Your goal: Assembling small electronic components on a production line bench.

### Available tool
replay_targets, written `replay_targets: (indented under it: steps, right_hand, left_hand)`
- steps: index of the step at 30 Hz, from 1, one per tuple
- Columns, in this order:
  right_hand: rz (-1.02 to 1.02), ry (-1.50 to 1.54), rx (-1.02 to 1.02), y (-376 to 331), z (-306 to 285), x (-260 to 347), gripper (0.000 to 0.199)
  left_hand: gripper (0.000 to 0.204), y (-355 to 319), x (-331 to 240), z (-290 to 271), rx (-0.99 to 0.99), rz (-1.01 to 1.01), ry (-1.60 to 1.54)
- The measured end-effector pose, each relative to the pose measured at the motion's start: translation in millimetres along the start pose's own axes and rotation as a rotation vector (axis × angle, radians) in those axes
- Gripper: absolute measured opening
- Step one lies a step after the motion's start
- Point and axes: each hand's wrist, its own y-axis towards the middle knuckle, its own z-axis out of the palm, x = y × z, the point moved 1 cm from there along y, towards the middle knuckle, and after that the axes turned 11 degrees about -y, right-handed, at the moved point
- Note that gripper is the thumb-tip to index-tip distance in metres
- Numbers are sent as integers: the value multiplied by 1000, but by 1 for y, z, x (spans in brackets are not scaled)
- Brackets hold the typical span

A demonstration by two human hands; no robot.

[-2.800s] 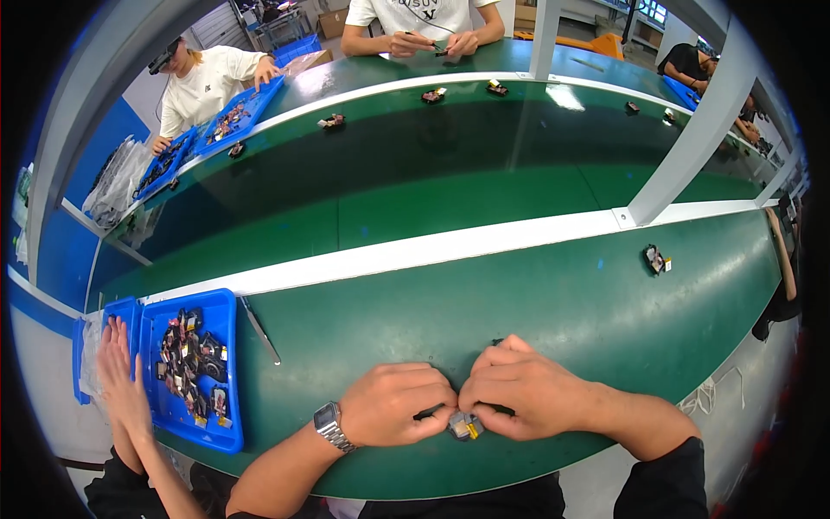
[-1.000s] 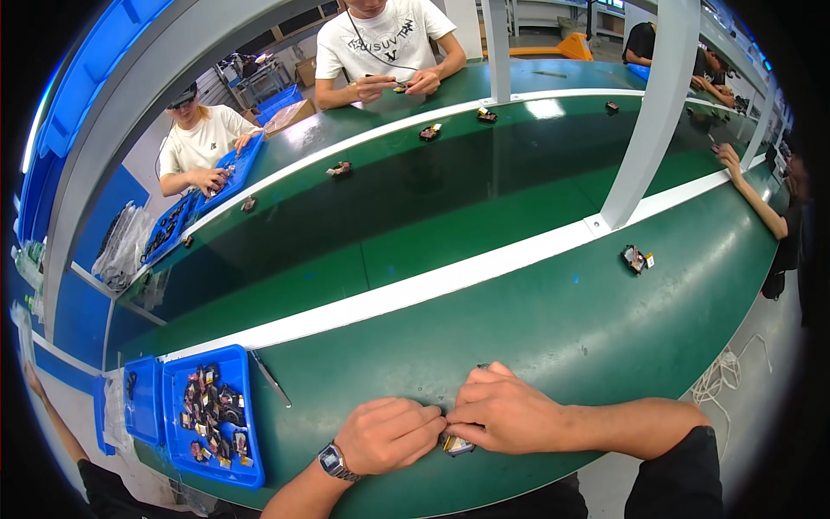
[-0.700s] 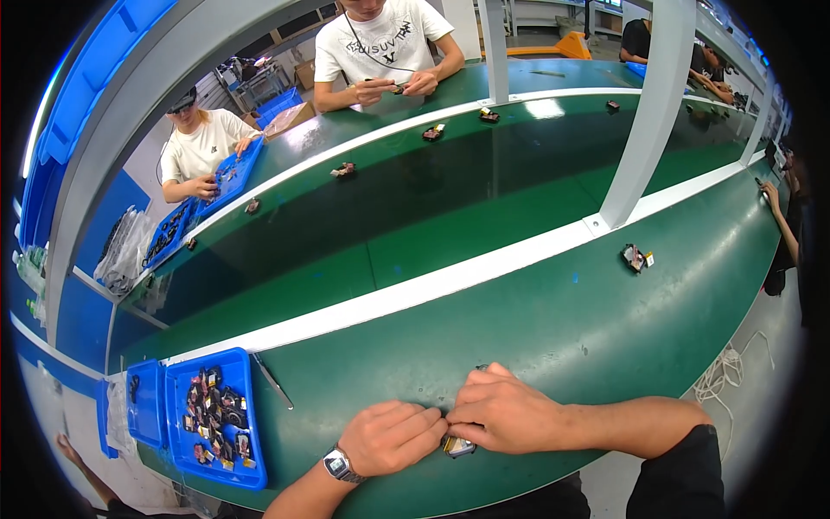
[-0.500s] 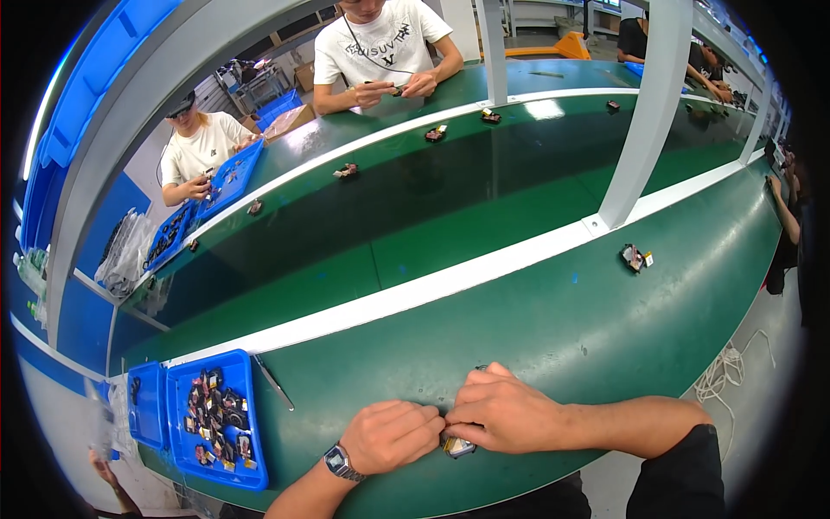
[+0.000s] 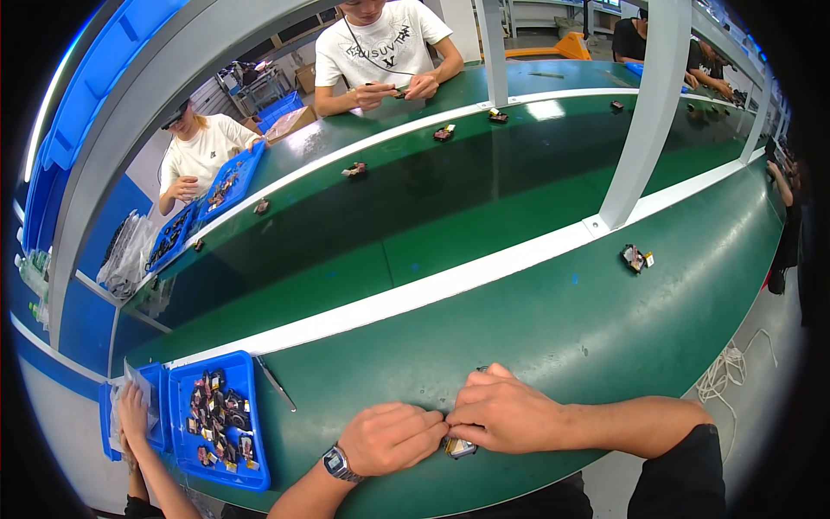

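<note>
Pinching in toward each other, the person's left hand (image 5: 393,439) and right hand (image 5: 497,411) meet at the fingertips over a small grey-and-yellow assembly (image 5: 460,448), well to the right of the blue tray (image 5: 260,445) on the green counter (image 5: 519,320). Both hands look closed on that piece, though the knuckles hide which part each fingertip grips. Its near end shows below the right thumb.

Work on this one piece looks to be under way: it is at the fingers and not set aside, but its covered upper side leaves unclear what has been done to it and what is left. Inside the blue tray a heap of similar dark units (image 5: 216,413) lies loose; whether those are finished or waiting, I cannot tell. Likewise a single unit (image 5: 636,259) rests far to the right of the tray, its stage unclear.

Just right of the tray's far corner lies a slim metallic tool (image 5: 277,383), held by neither hand. Left of the tray, a co-worker's hand (image 5: 132,415) is at a clear plastic bag (image 5: 138,381).
</note>
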Motion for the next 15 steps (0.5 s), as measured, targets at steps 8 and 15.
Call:
replay_targets:
  steps: [8, 15]
  right_hand:
    - [-5, 6, -26, -1, 2, -1, 15]
    - [-8, 10, -3, -1, 1, 0, 18]
  left_hand:
    - [21, 0, 0, 4, -38, -49, -26]
    - [20, -1, 0, 5, -43, -70, -49]
